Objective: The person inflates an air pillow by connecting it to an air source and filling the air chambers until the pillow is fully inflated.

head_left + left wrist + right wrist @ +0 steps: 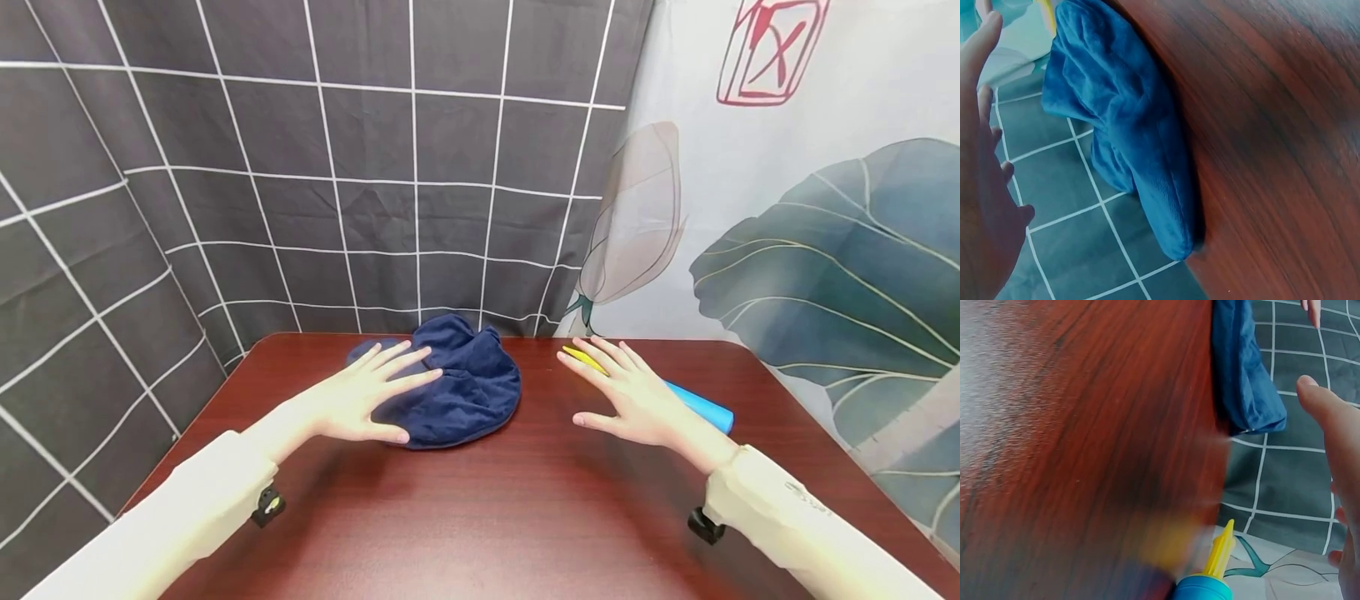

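A crumpled navy-blue item of soft, velvety fabric point(468, 392) lies near the table's back edge, with rounded sides and raised folds. My left hand point(356, 398) is spread over its left part in the head view, fingers straight, holding nothing. In the left wrist view the fabric point(1125, 103) stands apart from the fingers. My right hand point(637, 402) is also spread and holds nothing. It partly hides a blue cylinder point(707, 407) with a yellow tapered nozzle point(585, 359), whose ribbed tip point(1220, 550) shows in the right wrist view.
Both things lie on a reddish-brown wooden table point(480, 517). Behind and to the left hangs a dark grey cloth with a white grid point(375, 208). A pale curtain with large leaves point(847, 258) hangs on the right. Each wrist wears a small black camera mount point(267, 506).
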A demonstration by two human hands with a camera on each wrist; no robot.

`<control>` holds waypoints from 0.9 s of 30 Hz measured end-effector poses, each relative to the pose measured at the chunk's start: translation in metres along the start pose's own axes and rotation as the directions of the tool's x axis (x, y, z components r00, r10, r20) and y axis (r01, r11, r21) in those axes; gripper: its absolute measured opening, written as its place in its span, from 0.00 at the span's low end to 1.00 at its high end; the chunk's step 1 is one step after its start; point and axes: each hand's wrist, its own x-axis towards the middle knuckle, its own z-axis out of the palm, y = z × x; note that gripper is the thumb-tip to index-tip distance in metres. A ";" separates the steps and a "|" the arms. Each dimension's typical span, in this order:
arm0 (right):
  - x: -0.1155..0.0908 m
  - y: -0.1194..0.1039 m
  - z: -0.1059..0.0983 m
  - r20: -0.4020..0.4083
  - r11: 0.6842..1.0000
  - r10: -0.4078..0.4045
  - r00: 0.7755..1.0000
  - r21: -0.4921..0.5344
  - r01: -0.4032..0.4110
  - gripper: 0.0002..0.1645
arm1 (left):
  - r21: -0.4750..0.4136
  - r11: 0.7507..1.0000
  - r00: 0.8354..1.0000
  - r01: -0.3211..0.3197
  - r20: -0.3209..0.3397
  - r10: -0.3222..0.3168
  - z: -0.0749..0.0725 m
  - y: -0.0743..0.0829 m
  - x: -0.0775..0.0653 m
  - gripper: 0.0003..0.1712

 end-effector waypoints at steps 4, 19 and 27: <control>0.008 0.000 -0.001 -0.021 1.000 -0.013 1.000 0.006 0.014 0.51 | -0.021 1.000 1.000 -0.005 -0.004 0.005 0.001 0.002 0.005 0.48; 0.033 0.006 0.005 -0.067 1.000 -0.015 0.998 0.025 0.016 0.48 | -0.079 0.997 0.998 -0.025 -0.052 0.021 0.021 0.011 0.032 0.42; 0.054 0.009 0.007 -0.069 0.999 -0.025 0.997 0.044 0.028 0.45 | -0.183 0.983 1.000 0.018 0.019 -0.015 0.027 0.015 0.054 0.34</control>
